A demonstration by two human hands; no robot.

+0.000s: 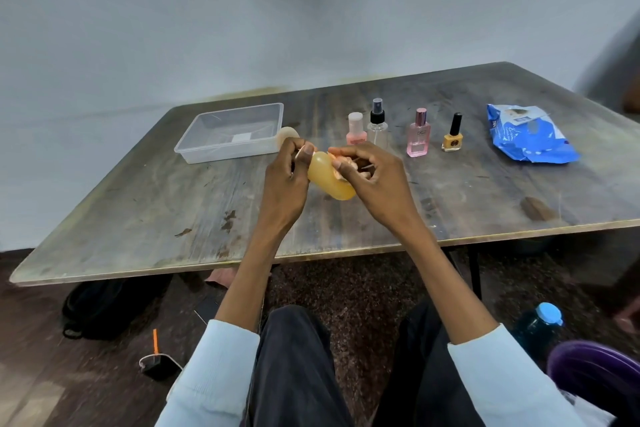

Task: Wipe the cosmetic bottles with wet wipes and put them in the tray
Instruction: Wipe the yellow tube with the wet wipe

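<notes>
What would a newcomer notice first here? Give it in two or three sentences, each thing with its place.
Both hands, left hand and right hand, hold an orange bottle above the middle of the table. Behind them stand four small bottles in a row, with a clear tray to their left. A blue wipes pack lies far right.

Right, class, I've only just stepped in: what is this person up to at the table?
A seated person holds a yellow bottle above the table in both hands: the left hand grips its top end and the right hand works a wipe over it. The clear tray holds no bottles yet. Four more bottles stand in a row: pink-capped, clear spray, pink perfume and yellow nail polish. The blue wipes pack lies at the right.
</notes>
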